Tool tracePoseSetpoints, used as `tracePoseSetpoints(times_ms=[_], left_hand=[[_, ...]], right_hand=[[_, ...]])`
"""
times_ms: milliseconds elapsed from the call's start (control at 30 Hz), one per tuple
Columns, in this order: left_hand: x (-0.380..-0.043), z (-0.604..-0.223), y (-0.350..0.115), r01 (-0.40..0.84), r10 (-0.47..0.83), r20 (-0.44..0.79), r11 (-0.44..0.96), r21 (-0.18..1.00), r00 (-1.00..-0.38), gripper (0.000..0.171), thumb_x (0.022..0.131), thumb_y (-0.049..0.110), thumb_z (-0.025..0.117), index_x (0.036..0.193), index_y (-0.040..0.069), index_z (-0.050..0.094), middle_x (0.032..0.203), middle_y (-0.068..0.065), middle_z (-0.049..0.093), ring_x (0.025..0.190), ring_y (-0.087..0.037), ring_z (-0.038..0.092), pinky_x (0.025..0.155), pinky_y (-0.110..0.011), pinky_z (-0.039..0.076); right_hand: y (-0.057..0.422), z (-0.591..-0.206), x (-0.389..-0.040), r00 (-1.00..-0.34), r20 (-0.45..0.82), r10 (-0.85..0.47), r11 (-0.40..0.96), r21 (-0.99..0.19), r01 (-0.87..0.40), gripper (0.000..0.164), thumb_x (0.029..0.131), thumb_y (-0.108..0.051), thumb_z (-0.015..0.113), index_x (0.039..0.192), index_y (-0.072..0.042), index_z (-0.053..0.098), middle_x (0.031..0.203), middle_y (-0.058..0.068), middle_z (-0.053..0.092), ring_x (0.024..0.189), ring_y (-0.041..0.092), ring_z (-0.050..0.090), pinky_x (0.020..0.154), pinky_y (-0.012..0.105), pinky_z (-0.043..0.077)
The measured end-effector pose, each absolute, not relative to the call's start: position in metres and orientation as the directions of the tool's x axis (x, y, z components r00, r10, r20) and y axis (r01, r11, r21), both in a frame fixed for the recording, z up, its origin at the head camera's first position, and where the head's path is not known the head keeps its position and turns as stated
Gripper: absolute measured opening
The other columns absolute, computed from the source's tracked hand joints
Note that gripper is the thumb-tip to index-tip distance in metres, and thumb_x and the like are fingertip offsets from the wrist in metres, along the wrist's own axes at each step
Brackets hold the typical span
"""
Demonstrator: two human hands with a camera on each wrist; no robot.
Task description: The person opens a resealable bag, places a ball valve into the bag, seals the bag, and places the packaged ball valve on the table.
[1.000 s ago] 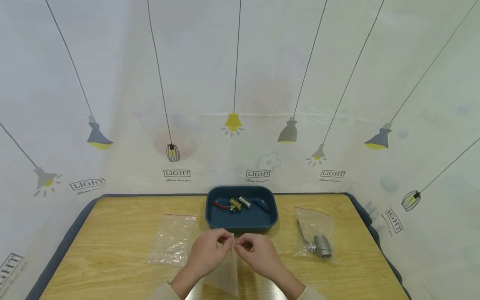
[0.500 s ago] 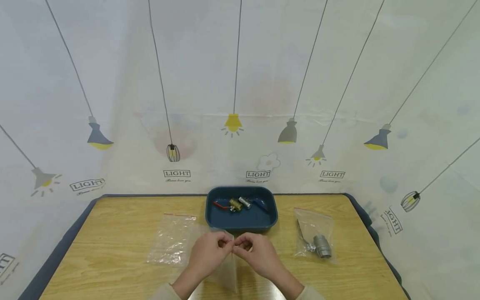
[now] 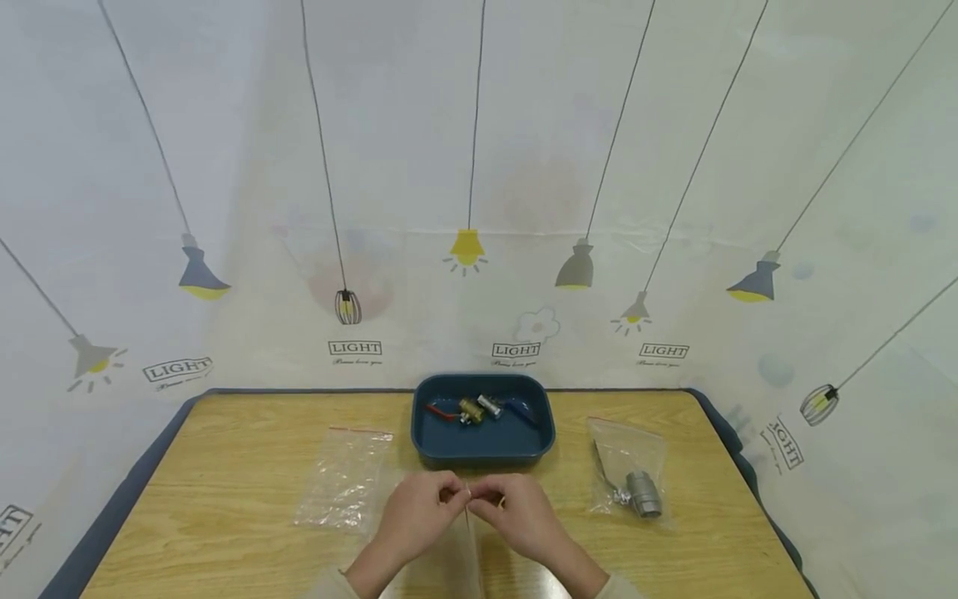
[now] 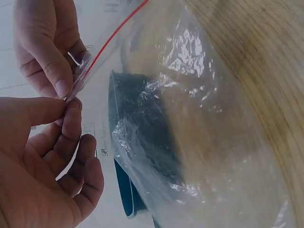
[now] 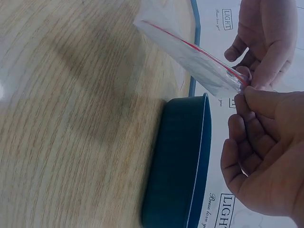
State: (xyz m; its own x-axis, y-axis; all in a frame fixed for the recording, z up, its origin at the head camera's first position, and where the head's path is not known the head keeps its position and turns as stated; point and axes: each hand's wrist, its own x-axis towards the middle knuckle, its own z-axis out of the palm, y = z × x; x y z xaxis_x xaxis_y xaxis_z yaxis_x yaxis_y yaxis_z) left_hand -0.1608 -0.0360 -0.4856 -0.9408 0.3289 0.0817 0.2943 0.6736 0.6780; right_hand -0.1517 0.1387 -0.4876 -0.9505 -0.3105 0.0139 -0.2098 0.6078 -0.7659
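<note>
From my remote station I viewed a desk (image 3: 239, 487). Above its near half, the left hand (image 3: 417, 513) pinched the top of a clear plastic bag (image 4: 190, 109) between thumb and index finger; its remaining fingers were curled. The right hand (image 3: 518, 513) pinched the same edge just beside it, thumb against forefinger. A red strip (image 4: 117, 35) ran along the bag's mouth up to the grips. The bag hung below the hands, over the desk, towards the near edge. The strip between the fingertips was small in my views, so I could not tell whether the mouth was parted there.

At the middle of the far edge I noted a dark blue tray (image 3: 482, 453). Inside it lay a brass valve (image 3: 471, 410) with a red handle (image 3: 441, 413), and a silver valve (image 3: 490, 406) just beside a blue handle (image 3: 520, 412). A second bag (image 3: 344, 481) lay flat, towards the left edge. A third bag (image 3: 632, 441), containing a grey valve (image 3: 644, 495), lay towards the right edge. Beyond the far edge stood a wall sheet (image 3: 404, 166) printed with hanging lamps (image 3: 467, 248).
</note>
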Motion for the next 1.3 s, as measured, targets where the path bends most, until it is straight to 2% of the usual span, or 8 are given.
tracePoseSetpoints(times_ms=[167, 367, 667, 1100, 1300], left_hand=[[-0.158, -0.481, -0.037, 0.328, 0.356, 0.093, 0.685, 0.65, -0.93, 0.011, 0.086, 0.029, 0.061, 0.08, 0.023, 0.068, 0.072, 0.015, 0.062, 0.065, 0.001, 0.052, 0.055, -0.02, 0.04], [-0.157, -0.482, -0.036, 0.347, 0.363, 0.097, 0.728, 0.592, -0.927, 0.011, 0.086, 0.03, 0.059, 0.079, 0.027, 0.066, 0.07, 0.018, 0.057, 0.067, -0.001, 0.049, 0.055, -0.02, 0.037], [-0.156, -0.49, -0.036, 0.343, 0.381, 0.063, 0.733, 0.588, -0.922, 0.013, 0.081, 0.025, 0.06, 0.068, 0.027, 0.058, 0.058, 0.015, 0.046, 0.056, -0.002, 0.04, 0.049, -0.019, 0.032], [-0.154, -0.491, -0.038, 0.352, 0.416, 0.033, 0.723, 0.594, -0.909, 0.014, 0.076, 0.022, 0.061, 0.065, 0.026, 0.053, 0.057, 0.013, 0.042, 0.057, -0.004, 0.039, 0.05, -0.021, 0.03], [-0.154, -0.491, -0.038, 0.345, 0.426, 0.011, 0.719, 0.603, -0.905, 0.014, 0.075, 0.024, 0.061, 0.064, 0.026, 0.053, 0.058, 0.012, 0.044, 0.058, -0.005, 0.039, 0.05, -0.021, 0.03]], right_hand=[[0.137, -0.489, -0.151, -0.948, 0.048, -0.314, 0.62, -0.746, -0.243, 0.01, 0.085, -0.023, 0.064, 0.091, -0.023, 0.071, 0.082, -0.012, 0.069, 0.069, -0.004, 0.055, 0.06, 0.018, 0.045], [0.136, -0.489, -0.149, -0.954, 0.074, -0.291, 0.668, -0.698, -0.258, 0.008, 0.085, -0.028, 0.063, 0.087, -0.027, 0.071, 0.075, -0.016, 0.066, 0.065, -0.004, 0.053, 0.058, 0.017, 0.043], [0.135, -0.49, -0.145, -0.948, 0.043, -0.316, 0.644, -0.724, -0.247, 0.008, 0.083, -0.021, 0.064, 0.078, -0.025, 0.069, 0.07, -0.016, 0.064, 0.063, -0.005, 0.055, 0.058, 0.017, 0.044], [0.136, -0.491, -0.144, -0.933, 0.002, -0.36, 0.628, -0.739, -0.244, 0.007, 0.084, -0.025, 0.063, 0.081, -0.026, 0.07, 0.072, -0.016, 0.065, 0.064, -0.005, 0.056, 0.057, 0.018, 0.044], [0.136, -0.491, -0.144, -0.926, 0.027, -0.377, 0.626, -0.73, -0.276, 0.008, 0.083, -0.023, 0.064, 0.082, -0.027, 0.071, 0.073, -0.017, 0.065, 0.065, -0.005, 0.056, 0.059, 0.018, 0.045]])
